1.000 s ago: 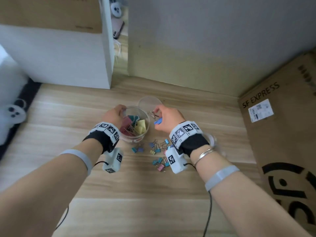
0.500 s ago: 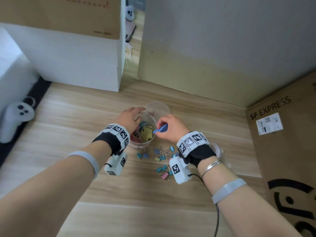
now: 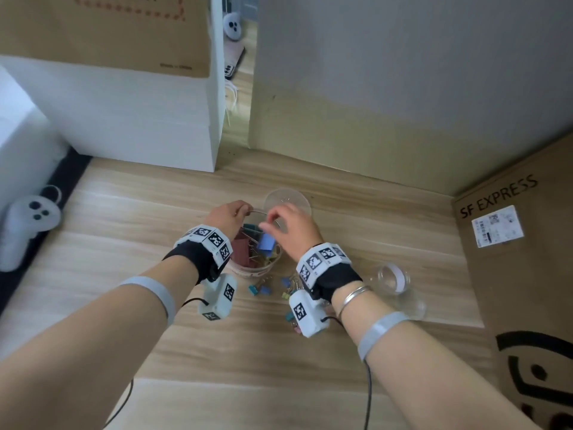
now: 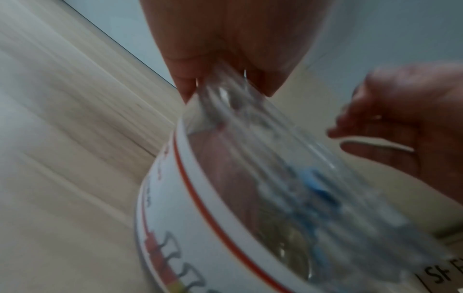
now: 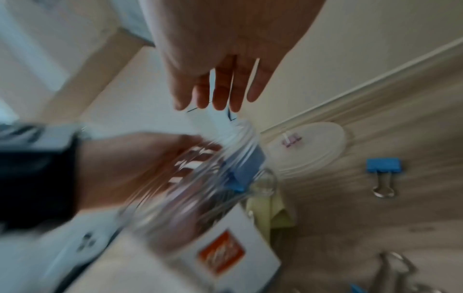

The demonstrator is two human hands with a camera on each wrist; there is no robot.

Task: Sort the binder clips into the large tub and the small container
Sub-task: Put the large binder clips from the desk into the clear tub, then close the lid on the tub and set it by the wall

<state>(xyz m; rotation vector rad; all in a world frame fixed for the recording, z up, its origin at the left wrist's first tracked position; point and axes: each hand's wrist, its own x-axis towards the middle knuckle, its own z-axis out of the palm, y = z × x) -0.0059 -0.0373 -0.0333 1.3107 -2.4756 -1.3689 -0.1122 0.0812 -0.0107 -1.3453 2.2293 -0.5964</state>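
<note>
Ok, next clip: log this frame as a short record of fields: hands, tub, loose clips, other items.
left hand: grips the rim of the clear round plastic tub
right hand: above the tub, fingers spread; whether it still touches the blue binder clip is unclear
tub contents: large clips, dark red, yellow, blue
loose small clips: on the wooden floor, near side of tub
clear round lid: flat, beyond tub
small clear container: right of the clips

Both wrist views blurred; tub (image 4: 190, 208) smeared.
</note>
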